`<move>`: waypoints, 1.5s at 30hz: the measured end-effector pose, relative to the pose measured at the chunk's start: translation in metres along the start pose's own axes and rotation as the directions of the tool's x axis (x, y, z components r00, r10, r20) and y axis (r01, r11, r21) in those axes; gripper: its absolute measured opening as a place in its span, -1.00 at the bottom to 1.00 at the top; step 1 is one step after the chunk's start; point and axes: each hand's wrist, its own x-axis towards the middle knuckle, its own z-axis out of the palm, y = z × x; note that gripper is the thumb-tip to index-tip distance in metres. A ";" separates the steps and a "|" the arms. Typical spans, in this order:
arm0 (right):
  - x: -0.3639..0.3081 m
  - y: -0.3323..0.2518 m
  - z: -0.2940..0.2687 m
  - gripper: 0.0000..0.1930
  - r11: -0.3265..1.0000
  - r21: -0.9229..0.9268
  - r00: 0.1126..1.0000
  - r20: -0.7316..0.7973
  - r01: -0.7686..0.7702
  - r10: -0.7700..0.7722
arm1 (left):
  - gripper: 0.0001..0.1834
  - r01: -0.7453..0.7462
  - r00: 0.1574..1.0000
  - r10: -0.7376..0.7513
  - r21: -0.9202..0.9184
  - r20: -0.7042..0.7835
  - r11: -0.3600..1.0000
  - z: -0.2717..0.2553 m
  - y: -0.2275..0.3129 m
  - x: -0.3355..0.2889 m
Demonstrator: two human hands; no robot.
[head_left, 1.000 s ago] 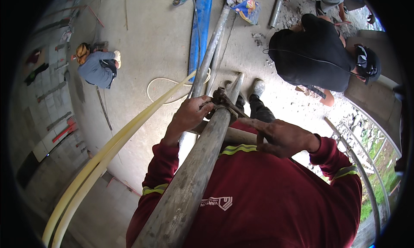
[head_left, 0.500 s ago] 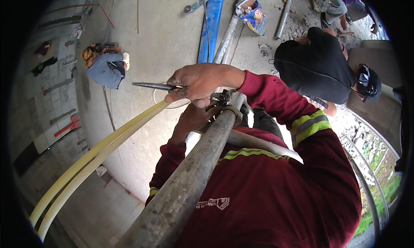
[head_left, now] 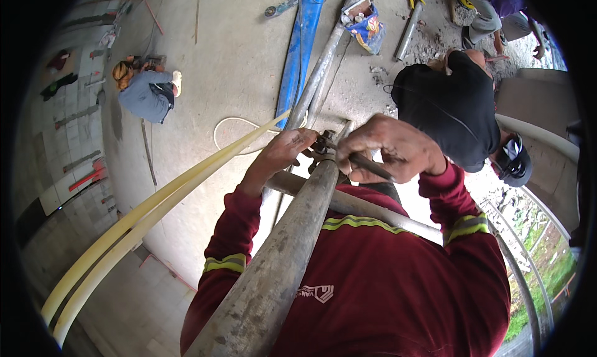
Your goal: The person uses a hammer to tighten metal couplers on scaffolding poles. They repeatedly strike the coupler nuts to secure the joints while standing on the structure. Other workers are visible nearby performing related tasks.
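Observation:
A thick grey scaffold tube (head_left: 273, 264) runs up from the lower edge, crossed by a second tube (head_left: 373, 211) in front of my maroon sleeves and chest. A dark metal scaffold clamp (head_left: 322, 149) sits at the upper end of the thick tube. My left hand (head_left: 285, 151) is closed at the clamp's left side, its fingertips against the clamp hardware. On the right, my right hand (head_left: 395, 147) grips a dark tapered metal bar (head_left: 371, 166), whose near end is at the clamp. Fingers hide how the bar meets it.
Two long pale-yellow strips or hoses (head_left: 149, 201) curve along my left. A blue beam (head_left: 303, 46) and a plastic bag (head_left: 367, 31) lie ahead. One person (head_left: 146, 93) crouches at far left, another in black (head_left: 448, 108) close on my right, and a third (head_left: 491, 15) at far right.
My right hand has moved right with the tapered bar, off the left side and across to the clamp's right. My left hand, previously partly covered, now shows at the clamp.

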 end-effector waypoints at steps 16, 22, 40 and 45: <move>-0.047 -0.006 0.000 -0.81 0.997 -0.013 0.979 -0.189 0.070 -0.071 | -0.47 -0.191 0.977 0.206 0.196 -0.059 0.962 0.043 -0.011 0.040; -0.055 0.003 0.022 -0.79 0.993 -0.073 0.983 -0.157 0.089 -0.100 | -0.49 -0.202 0.973 0.214 0.127 -0.084 0.971 0.048 -0.017 0.035; -0.079 0.022 0.077 -0.84 0.969 -0.237 0.932 -0.332 0.065 -0.144 | -0.57 -0.183 0.960 0.257 0.444 -0.112 0.877 0.040 0.001 0.032; -0.085 0.023 0.080 -0.85 0.977 -0.210 0.925 -0.361 0.041 -0.117 | -0.57 -0.227 0.957 0.276 0.355 -0.092 0.907 0.036 -0.001 0.030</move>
